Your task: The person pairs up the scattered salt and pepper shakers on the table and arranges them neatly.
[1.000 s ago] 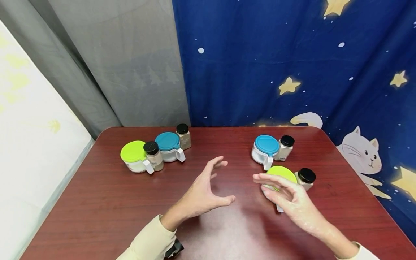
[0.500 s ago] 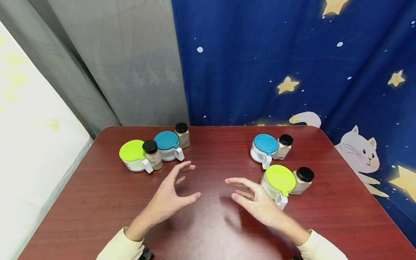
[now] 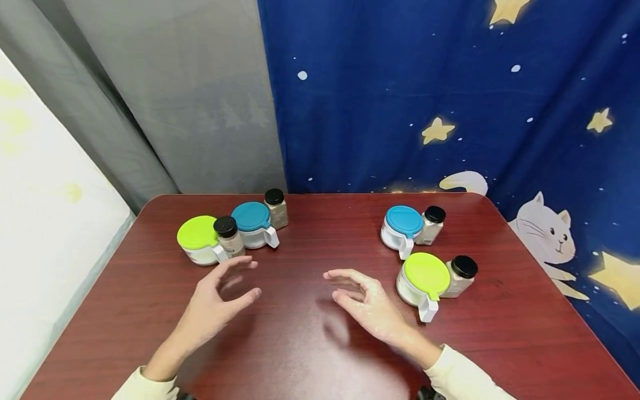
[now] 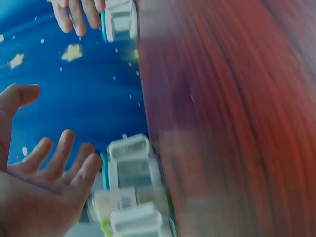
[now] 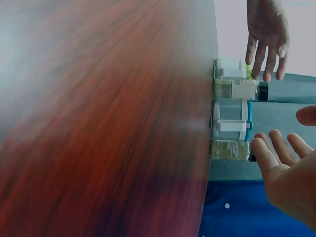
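Note:
My left hand (image 3: 211,304) hovers over the table's left half, fingers loosely bent and thumb apart, holding nothing. Just beyond its fingertips stand a green-lidded seasoning jar (image 3: 198,233) with a white handle and a black-capped spice bottle (image 3: 231,238). Behind them are a blue-lidded seasoning jar (image 3: 252,218) and another spice bottle (image 3: 276,211). My right hand (image 3: 372,305), likewise bare and relaxed, hangs left of a second green-lidded jar (image 3: 426,276) and its spice bottle (image 3: 459,278). Farther back, a second blue-lidded jar (image 3: 403,223) stands beside a spice bottle (image 3: 431,226).
The dark red wooden table (image 3: 310,355) has a glossy glare at its front middle. A grey curtain (image 3: 190,100) and a blue starry curtain (image 3: 360,100) hang behind its far edge. A white panel (image 3: 40,222) rises on the left.
Both hands have moved left across the table, the left one farther, widening the gap between them. The right hand no longer covers the right green-lidded jar. The jars and bottles keep their places.

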The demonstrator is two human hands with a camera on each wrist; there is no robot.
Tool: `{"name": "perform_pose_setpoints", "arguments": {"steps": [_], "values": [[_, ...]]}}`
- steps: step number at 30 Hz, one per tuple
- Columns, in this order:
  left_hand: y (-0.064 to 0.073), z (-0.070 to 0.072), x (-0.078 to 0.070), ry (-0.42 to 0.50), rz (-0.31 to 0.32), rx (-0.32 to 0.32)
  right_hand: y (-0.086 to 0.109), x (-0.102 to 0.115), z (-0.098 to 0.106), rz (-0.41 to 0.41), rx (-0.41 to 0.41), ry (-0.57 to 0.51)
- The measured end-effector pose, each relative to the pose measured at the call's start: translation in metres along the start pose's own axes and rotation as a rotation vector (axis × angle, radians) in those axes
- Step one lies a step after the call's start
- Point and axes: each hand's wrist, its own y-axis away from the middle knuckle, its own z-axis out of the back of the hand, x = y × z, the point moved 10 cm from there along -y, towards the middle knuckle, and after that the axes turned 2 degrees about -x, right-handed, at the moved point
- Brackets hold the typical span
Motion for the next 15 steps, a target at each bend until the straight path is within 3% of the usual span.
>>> {"name": "perform_pose_setpoints", "arguments": {"steps": [8, 15], "values": [[0.008, 0.028, 0.011, 0.029, -0.02, -0.05, -0.017, 0.002, -0.019, 0.014, 0.009, -0.012], [0.007, 0.055, 0.019, -0.028, -0.02, -0.188, -0.027, 0.003, -0.028, 0.007, 0.017, -0.014]]}}
